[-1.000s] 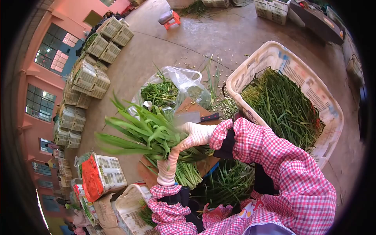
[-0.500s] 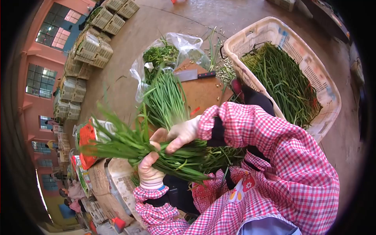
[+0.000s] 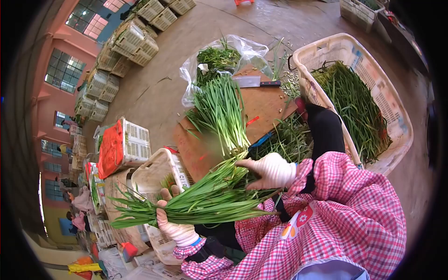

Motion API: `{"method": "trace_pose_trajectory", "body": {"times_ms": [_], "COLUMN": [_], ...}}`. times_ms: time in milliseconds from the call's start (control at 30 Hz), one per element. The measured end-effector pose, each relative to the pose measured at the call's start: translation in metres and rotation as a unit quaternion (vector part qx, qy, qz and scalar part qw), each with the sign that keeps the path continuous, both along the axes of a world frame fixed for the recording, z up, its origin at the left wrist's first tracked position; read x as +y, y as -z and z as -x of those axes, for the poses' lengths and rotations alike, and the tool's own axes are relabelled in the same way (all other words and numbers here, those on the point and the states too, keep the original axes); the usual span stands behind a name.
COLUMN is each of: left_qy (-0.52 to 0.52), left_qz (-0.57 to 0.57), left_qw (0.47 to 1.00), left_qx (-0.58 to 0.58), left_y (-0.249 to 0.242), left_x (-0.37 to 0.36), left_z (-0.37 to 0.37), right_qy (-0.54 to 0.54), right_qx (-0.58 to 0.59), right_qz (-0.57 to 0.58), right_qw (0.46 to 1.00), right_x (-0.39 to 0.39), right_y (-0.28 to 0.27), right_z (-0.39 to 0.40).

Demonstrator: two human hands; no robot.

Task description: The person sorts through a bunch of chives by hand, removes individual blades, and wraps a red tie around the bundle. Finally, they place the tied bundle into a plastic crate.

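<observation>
- Green bunch [image 3: 200, 203] is the piece in work: leaf tips poke out past the left hand [image 3: 173, 225], the rest runs right to beneath the right hand [image 3: 273, 171].
- Left hand: closed round the bunch near its leafy end, thumb on the near side, fingertips showing on the far side.
- Right hand: thumb and fingers spread, nothing visibly clasped. Sits over the other end of the bunch; can't tell if it touches.
- Just beyond the grip: board [image 3: 268, 109] with stalks [image 3: 219, 102] laid on it, pale ends pointing back at the hands. Can't tell whether bunch and stalks touch.
- Knife [image 3: 247, 81] lies on the board, farther out than the right hand, unheld. Clear bag [image 3: 254, 46] beyond it.
- Right of the grip: big crate [image 3: 371, 77], part full of leaves. Loose leaves [image 3: 291, 137] between it and the board, just past the right hand.
- Other crate [image 3: 178, 168] just beyond the left hand.
- Step in hand, my read: sorting the bunch, left as anchor, right free to work the stems. Stalks look even, bunch looks straggly.
- Next move, I'd judge, calls for a steady, light left hold and right fingers picking strands, not clamping the lot. Tangled leaves could drag.
</observation>
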State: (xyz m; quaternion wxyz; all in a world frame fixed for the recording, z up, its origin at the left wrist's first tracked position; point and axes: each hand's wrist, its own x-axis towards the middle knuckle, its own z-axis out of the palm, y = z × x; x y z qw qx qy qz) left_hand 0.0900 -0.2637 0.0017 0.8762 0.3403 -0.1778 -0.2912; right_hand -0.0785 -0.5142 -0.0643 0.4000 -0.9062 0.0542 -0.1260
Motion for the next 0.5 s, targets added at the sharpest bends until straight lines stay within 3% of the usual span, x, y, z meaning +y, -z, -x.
{"method": "trace_pose_trajectory", "body": {"times_ms": [33, 167, 233, 300, 367, 433, 500], "left_qy": [-0.001, -0.002, -0.003, -0.007, -0.024, -0.038, -0.076], "left_qz": [0.001, 0.005, 0.005, 0.003, -0.004, -0.002, 0.042], "left_qw": [1.000, 1.000, 1.000, 1.000, 0.999, 0.999, 0.996], "left_qx": [0.002, 0.003, 0.002, 0.003, -0.021, -0.030, -0.014], "left_y": [0.001, 0.004, 0.006, 0.010, 0.012, 0.016, 0.028], "left_x": [0.001, 0.007, 0.015, 0.027, 0.035, 0.046, 0.062], "left_z": [0.003, 0.010, 0.009, 0.006, 0.004, 0.000, -0.009], "right_qy": [-0.002, 0.008, -0.020, -0.019, -0.002, 0.031, 0.035], "right_qx": [0.015, -0.170, -0.191, -0.068, -0.067, 0.010, -0.057], "right_qz": [0.034, 0.086, 0.012, -0.164, -0.250, -0.581, -0.736], "right_qw": [0.999, 0.982, 0.981, 0.984, 0.966, 0.813, 0.673], "right_x": [0.010, 0.032, 0.032, 0.032, 0.024, 0.015, 0.001], "right_y": [-0.006, 0.006, 0.004, -0.003, 0.007, 0.012, 0.037], "right_z": [-0.005, -0.032, -0.030, -0.019, -0.016, -0.008, 0.003]}}
